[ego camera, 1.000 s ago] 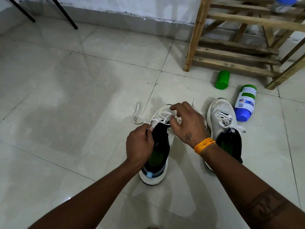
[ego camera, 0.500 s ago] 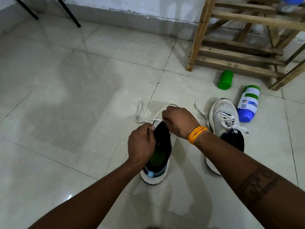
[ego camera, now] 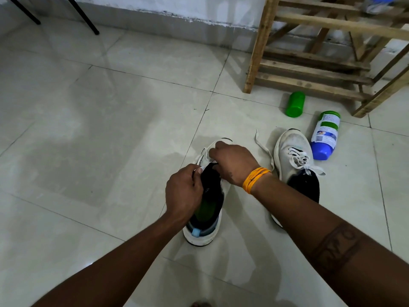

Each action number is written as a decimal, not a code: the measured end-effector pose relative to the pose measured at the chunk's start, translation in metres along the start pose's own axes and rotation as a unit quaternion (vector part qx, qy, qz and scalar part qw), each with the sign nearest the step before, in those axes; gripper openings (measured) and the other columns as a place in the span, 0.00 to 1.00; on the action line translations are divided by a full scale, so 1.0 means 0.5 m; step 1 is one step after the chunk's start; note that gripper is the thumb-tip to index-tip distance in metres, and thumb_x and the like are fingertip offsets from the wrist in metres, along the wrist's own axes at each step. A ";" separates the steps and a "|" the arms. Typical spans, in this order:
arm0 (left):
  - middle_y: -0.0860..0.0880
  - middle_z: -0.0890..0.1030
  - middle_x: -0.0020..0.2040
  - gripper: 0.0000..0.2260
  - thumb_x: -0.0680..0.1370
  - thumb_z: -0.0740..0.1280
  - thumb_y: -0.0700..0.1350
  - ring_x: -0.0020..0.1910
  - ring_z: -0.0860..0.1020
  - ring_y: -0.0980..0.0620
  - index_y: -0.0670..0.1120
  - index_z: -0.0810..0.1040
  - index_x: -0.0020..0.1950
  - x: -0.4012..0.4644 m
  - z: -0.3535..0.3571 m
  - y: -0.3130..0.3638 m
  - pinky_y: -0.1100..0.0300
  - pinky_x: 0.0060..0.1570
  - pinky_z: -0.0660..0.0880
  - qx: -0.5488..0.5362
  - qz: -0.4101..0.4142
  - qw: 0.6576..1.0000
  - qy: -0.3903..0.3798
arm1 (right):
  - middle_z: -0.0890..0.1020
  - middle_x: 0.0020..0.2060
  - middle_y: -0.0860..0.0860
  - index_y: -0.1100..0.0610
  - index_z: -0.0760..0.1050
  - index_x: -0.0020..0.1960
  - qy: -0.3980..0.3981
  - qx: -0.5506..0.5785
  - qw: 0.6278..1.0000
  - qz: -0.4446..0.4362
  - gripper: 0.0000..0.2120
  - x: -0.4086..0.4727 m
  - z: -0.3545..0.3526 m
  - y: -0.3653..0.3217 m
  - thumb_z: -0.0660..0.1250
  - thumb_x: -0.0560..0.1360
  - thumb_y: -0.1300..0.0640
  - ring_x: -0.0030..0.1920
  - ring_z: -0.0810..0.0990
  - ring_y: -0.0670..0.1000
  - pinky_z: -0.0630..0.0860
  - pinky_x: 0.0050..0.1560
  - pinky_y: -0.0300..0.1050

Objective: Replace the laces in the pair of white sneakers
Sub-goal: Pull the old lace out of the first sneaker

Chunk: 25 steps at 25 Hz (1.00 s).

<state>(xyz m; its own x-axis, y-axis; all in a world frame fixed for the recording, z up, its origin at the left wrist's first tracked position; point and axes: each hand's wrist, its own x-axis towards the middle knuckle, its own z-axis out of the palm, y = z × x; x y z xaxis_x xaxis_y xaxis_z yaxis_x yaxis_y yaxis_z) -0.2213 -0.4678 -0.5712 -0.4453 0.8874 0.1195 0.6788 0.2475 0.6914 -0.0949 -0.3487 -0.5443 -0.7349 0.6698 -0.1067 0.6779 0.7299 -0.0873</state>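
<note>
Two white sneakers stand on the tiled floor. The near sneaker (ego camera: pixel 204 229) has a black lining and a green insole. My left hand (ego camera: pixel 184 191) grips its left collar beside the tongue. My right hand (ego camera: pixel 232 162) lies over the eyelets with curled fingers pinching the white lace (ego camera: pixel 263 147); one lace end trails off to the right on the floor, and the left strand is mostly hidden under my hands. The second sneaker (ego camera: pixel 292 151) stands to the right, laced, its lace ends hanging loose.
A green cap (ego camera: pixel 295 104) and a blue and white bottle (ego camera: pixel 325 136) lie on the floor beyond the right sneaker. A wooden rack (ego camera: pixel 309 69) stands at the back right. Two black legs (ego camera: pixel 86 18) stand at the back left by the wall.
My right hand has dropped lower onto the shoe's eyelets. The lace end that lay on the floor to the left has been drawn in. My left hand has kept its hold.
</note>
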 end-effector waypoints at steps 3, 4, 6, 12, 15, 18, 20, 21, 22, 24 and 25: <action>0.55 0.76 0.33 0.10 0.84 0.63 0.44 0.32 0.74 0.54 0.47 0.80 0.45 -0.003 -0.003 0.004 0.59 0.34 0.66 -0.005 0.000 1.000 0.004 | 0.79 0.51 0.58 0.59 0.76 0.53 0.028 0.003 0.999 0.024 0.08 0.007 0.009 0.009 0.64 0.75 0.59 0.50 0.80 0.65 0.68 0.40 0.51; 0.54 0.77 0.33 0.10 0.84 0.63 0.44 0.32 0.75 0.53 0.46 0.80 0.46 -0.002 -0.004 0.003 0.57 0.34 0.68 -0.006 -0.003 1.000 0.003 | 0.81 0.49 0.58 0.59 0.78 0.51 0.063 0.041 0.994 0.075 0.07 0.006 0.014 0.026 0.64 0.75 0.59 0.49 0.80 0.65 0.71 0.41 0.51; 0.52 0.79 0.33 0.10 0.84 0.62 0.45 0.32 0.76 0.51 0.46 0.80 0.46 0.001 -0.001 -0.002 0.52 0.36 0.74 -0.006 -0.011 1.000 -0.004 | 0.84 0.45 0.60 0.60 0.81 0.47 0.152 0.138 0.942 0.264 0.08 0.003 0.010 0.086 0.64 0.73 0.58 0.49 0.81 0.66 0.75 0.44 0.52; 0.51 0.78 0.33 0.11 0.83 0.61 0.47 0.32 0.77 0.49 0.46 0.79 0.45 0.001 0.002 -0.004 0.47 0.36 0.75 -0.002 -0.007 1.000 -0.008 | 0.76 0.61 0.56 0.56 0.75 0.67 0.121 0.148 0.971 0.144 0.19 -0.030 0.019 0.044 0.65 0.77 0.52 0.52 0.81 0.64 0.79 0.49 0.55; 0.51 0.79 0.33 0.12 0.83 0.60 0.48 0.32 0.77 0.49 0.46 0.79 0.45 0.000 0.001 0.001 0.47 0.36 0.75 0.003 -0.008 1.000 -0.006 | 0.77 0.56 0.53 0.54 0.76 0.60 0.055 0.056 0.996 0.034 0.13 -0.018 0.023 -0.001 0.63 0.79 0.51 0.49 0.81 0.62 0.73 0.38 0.50; 0.51 0.78 0.32 0.12 0.83 0.60 0.47 0.32 0.76 0.49 0.46 0.79 0.45 -0.001 0.000 0.000 0.48 0.36 0.75 0.001 -0.011 1.000 -0.005 | 0.78 0.50 0.57 0.58 0.76 0.52 0.075 0.010 0.997 0.028 0.06 -0.010 0.027 0.009 0.63 0.77 0.58 0.45 0.81 0.65 0.67 0.35 0.50; 0.52 0.78 0.32 0.11 0.84 0.61 0.46 0.32 0.76 0.50 0.46 0.79 0.45 -0.001 -0.001 0.000 0.49 0.35 0.75 -0.002 -0.016 1.000 -0.009 | 0.80 0.47 0.59 0.59 0.77 0.49 0.149 0.080 0.974 0.151 0.05 -0.003 0.025 0.059 0.64 0.75 0.59 0.46 0.81 0.66 0.74 0.41 0.54; 0.52 0.77 0.32 0.11 0.84 0.62 0.46 0.32 0.76 0.50 0.46 0.79 0.45 -0.001 0.000 0.000 0.50 0.35 0.75 -0.005 -0.018 1.000 -0.009 | 0.82 0.47 0.60 0.60 0.78 0.48 0.180 0.119 0.944 0.249 0.06 -0.001 0.017 0.097 0.64 0.75 0.60 0.49 0.81 0.66 0.75 0.45 0.54; 0.52 0.77 0.31 0.11 0.84 0.62 0.46 0.32 0.76 0.50 0.46 0.79 0.45 -0.003 0.000 0.001 0.50 0.36 0.75 -0.008 -0.021 1.000 -0.007 | 0.83 0.47 0.61 0.61 0.80 0.48 0.193 0.146 0.914 0.325 0.07 -0.003 0.009 0.130 0.65 0.76 0.59 0.51 0.81 0.66 0.75 0.47 0.54; 0.52 0.77 0.31 0.11 0.84 0.62 0.46 0.32 0.76 0.49 0.47 0.80 0.45 -0.005 -0.002 0.005 0.50 0.36 0.75 -0.011 -0.027 1.000 -0.004 | 0.84 0.47 0.59 0.59 0.82 0.47 0.190 0.182 0.910 0.320 0.08 -0.010 0.003 0.148 0.66 0.76 0.56 0.51 0.81 0.64 0.75 0.49 0.52; 0.52 0.77 0.32 0.11 0.84 0.62 0.46 0.32 0.77 0.49 0.47 0.80 0.45 -0.005 -0.002 0.005 0.50 0.36 0.75 -0.010 -0.027 1.000 -0.005 | 0.83 0.47 0.57 0.57 0.82 0.48 0.188 0.199 0.927 0.256 0.08 -0.013 -0.003 0.128 0.66 0.75 0.54 0.50 0.81 0.63 0.76 0.48 0.52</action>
<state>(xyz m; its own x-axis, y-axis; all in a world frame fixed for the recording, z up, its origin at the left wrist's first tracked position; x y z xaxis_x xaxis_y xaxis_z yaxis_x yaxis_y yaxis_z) -0.2191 -0.4699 -0.5690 -0.4754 0.8765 0.0755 0.6424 0.2873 0.7105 -0.0468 -0.3061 -0.5474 -0.2178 0.9696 0.1118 0.8388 0.2445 -0.4865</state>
